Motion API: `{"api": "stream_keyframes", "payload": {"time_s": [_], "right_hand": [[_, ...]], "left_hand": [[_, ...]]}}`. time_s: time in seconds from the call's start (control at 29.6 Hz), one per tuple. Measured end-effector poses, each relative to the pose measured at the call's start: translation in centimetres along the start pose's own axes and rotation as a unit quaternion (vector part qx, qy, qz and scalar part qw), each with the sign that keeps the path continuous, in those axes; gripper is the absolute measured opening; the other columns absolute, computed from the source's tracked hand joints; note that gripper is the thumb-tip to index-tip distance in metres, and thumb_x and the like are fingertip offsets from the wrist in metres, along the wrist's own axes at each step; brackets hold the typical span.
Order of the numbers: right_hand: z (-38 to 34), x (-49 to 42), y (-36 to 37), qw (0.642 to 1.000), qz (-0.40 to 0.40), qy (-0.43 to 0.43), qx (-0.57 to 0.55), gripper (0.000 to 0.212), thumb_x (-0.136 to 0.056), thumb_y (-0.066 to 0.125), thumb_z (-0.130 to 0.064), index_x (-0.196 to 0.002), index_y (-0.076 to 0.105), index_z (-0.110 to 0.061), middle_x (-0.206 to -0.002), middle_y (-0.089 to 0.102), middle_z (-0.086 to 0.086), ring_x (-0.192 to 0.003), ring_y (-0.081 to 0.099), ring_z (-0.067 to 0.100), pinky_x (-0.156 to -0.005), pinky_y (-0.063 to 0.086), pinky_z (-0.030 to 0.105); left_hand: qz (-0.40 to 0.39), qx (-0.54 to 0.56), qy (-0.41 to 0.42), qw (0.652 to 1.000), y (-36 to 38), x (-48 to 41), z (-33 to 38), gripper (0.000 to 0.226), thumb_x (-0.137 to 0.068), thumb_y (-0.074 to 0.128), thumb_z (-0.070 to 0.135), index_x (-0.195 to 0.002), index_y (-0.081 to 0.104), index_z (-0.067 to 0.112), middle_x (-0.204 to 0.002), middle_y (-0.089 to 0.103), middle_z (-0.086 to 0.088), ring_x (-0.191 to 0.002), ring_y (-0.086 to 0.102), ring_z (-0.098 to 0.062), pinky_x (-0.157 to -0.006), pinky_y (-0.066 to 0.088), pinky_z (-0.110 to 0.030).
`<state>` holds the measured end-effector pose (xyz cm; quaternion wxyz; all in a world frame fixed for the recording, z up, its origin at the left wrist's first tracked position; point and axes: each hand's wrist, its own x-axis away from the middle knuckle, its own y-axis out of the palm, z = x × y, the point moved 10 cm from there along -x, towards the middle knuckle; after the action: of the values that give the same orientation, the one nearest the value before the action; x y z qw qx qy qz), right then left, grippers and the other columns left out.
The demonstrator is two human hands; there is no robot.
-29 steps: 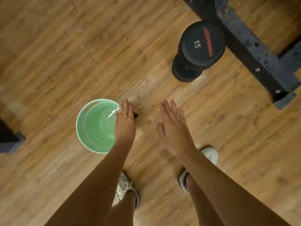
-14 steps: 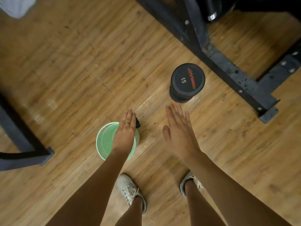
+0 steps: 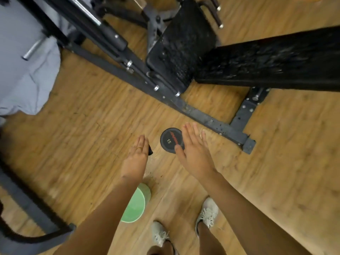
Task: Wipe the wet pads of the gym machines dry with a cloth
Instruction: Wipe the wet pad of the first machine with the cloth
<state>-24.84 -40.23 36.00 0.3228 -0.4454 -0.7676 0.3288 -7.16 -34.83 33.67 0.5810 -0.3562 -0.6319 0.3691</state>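
Both bare forearms reach forward and down from the lower edge of the view, with the hands held above the wooden floor [image 3: 73, 144]. The left hand [image 3: 135, 159] is seen from the back, wrist straight, fingers [image 3: 140, 144] extended and pressed together, with a ring on one of them. A small dark object [image 3: 150, 150] protrudes at its thumb side. The thumb is hidden, so it cannot be told whether the hand pinches that object. The right hand [image 3: 195, 151] is flat, back up, fingers straight and slightly spread, thumb out to the side, holding nothing. In the view it overlaps the right edge of a black dumbbell [image 3: 169, 139] marked 15, which stands on end on the floor; contact cannot be confirmed.

The pads lie beyond the hands, well apart from both. A black seat pad [image 3: 181, 41] sits at top centre, and a long pad [image 3: 276, 59] runs from just beside it to the right edge. Both show pale flecks like droplets, though this part of the view is blurred. They are carried on a dark steel frame [image 3: 202, 115] whose floor bar runs diagonally just past the dumbbell.

A grey fabric [image 3: 27, 80] lies at upper left beneath metal bars; it cannot be told whether it is the wiping cloth. A green bucket [image 3: 136, 207] stands on the floor under the left forearm, partly hidden by it. Two pale shoes [image 3: 207, 212] show at the bottom edge
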Motion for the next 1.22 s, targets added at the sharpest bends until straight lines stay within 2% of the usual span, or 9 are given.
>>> {"api": "stream_keyframes", "payload": {"time_s": [0.17,0.3,0.54,0.61,0.71,0.88,1.01,1.15,1.22], "right_hand": [[1.4,-3.9,-5.6,1.0,0.022,0.009,0.005,0.069,-0.108,0.035,-0.038,-0.162,0.004,-0.011,-0.17,-0.004,0.003,-0.155,-0.016,0.018,-0.127,-0.007,0.04],[2.8,-7.7,-7.0,0.999,0.027,0.036,0.009,0.069,-0.107,0.036,-0.038,-0.162,0.006,-0.01,-0.17,-0.002,0.004,-0.155,-0.014,0.019,-0.127,-0.005,0.04],[4.3,-16.1,-9.1,0.997,0.017,0.075,-0.013,0.07,-0.107,0.039,-0.035,-0.162,0.005,-0.008,-0.17,-0.004,0.004,-0.153,-0.018,0.015,-0.127,-0.001,0.046],[4.4,-18.6,-9.6,0.997,0.019,0.074,-0.011,0.071,-0.107,0.04,-0.035,-0.162,0.004,-0.009,-0.169,-0.004,0.004,-0.153,-0.018,0.016,-0.127,-0.003,0.045],[4.5,-21.7,-10.9,0.996,0.032,0.087,-0.019,0.072,-0.107,0.041,-0.034,-0.162,0.001,-0.012,-0.17,-0.005,0.002,-0.153,-0.019,0.015,-0.125,-0.008,0.039],[6.9,-26.2,-13.2,0.991,0.05,0.115,-0.051,0.069,-0.107,0.039,-0.034,-0.162,0.002,-0.013,-0.17,-0.004,0.002,-0.154,-0.016,0.016,-0.124,-0.007,0.036],[9.9,-31.8,-13.9,0.989,0.041,0.129,-0.066,0.07,-0.107,0.039,-0.034,-0.162,0.002,-0.012,-0.17,-0.003,0.002,-0.153,-0.017,0.015,-0.125,-0.007,0.037],[13.5,-38.6,-14.3,0.984,0.041,0.149,-0.09,0.07,-0.106,0.039,-0.033,-0.162,0.004,-0.012,-0.171,0.0,0.003,-0.156,-0.013,0.019,-0.127,-0.003,0.04],[14.8,-41.5,-14.1,0.98,0.023,0.162,-0.11,0.069,-0.106,0.039,-0.034,-0.162,0.005,-0.011,-0.171,0.001,0.004,-0.156,-0.011,0.02,-0.127,-0.001,0.04]], "left_hand": [[0.07,-0.003,0.053,0.996,-7.5,-4.8,2.7,0.081,-0.091,0.037,-0.019,-0.16,0.003,0.003,-0.169,-0.007,-0.013,-0.156,-0.008,-0.027,-0.125,0.01,-0.037],[0.067,-0.044,0.092,0.992,-10.6,-9.9,3.6,0.081,-0.095,0.037,-0.015,-0.159,-0.01,0.004,-0.166,-0.02,-0.013,-0.154,-0.016,-0.026,-0.126,0.004,-0.037],[0.058,-0.124,0.167,0.976,-17.1,-18.3,1.3,0.081,-0.095,0.033,-0.015,-0.157,-0.015,0.004,-0.158,-0.031,-0.01,-0.142,-0.03,-0.02,-0.125,-0.003,-0.038],[0.06,-0.144,0.18,0.971,-19.1,-20.7,0.3,0.084,-0.092,0.034,-0.018,-0.156,-0.016,0.004,-0.154,-0.034,-0.009,-0.147,-0.027,-0.022,-0.125,-0.004,-0.038],[0.05,-0.171,0.183,0.967,-21.3,-25.0,-1.2,0.091,-0.088,0.038,-0.022,-0.156,-0.015,0.004,-0.162,-0.027,-0.01,-0.153,-0.019,-0.025,-0.127,0.006,-0.038],[0.064,-0.204,0.197,0.957,-23.8,-33.0,-1.1,0.076,-0.094,0.032,-0.013,-0.158,-0.005,0.002,-0.167,-0.013,-0.016,-0.156,-0.008,-0.028,-0.125,0.008,-0.039],[0.1,-0.199,0.244,0.944,-25.1,-38.9,1.5,0.081,-0.086,0.055,-0.012,-0.157,0.016,-0.001,-0.166,0.009,-0.018,-0.154,0.014,-0.03,-0.122,0.024,-0.041],[0.071,-0.219,0.266,0.936,-25.5,-46.1,4.5,0.082,-0.09,0.05,-0.011,-0.156,0.003,-0.001,-0.167,-0.001,-0.019,-0.155,0.006,-0.031,-0.125,0.018,-0.042],[0.053,-0.21,0.239,0.946,-25.5,-50.1,4.3,0.088,-0.088,0.059,-0.01,-0.157,0.005,-0.001,-0.167,0.002,-0.019,-0.155,0.008,-0.031,-0.124,0.019,-0.043]]}}
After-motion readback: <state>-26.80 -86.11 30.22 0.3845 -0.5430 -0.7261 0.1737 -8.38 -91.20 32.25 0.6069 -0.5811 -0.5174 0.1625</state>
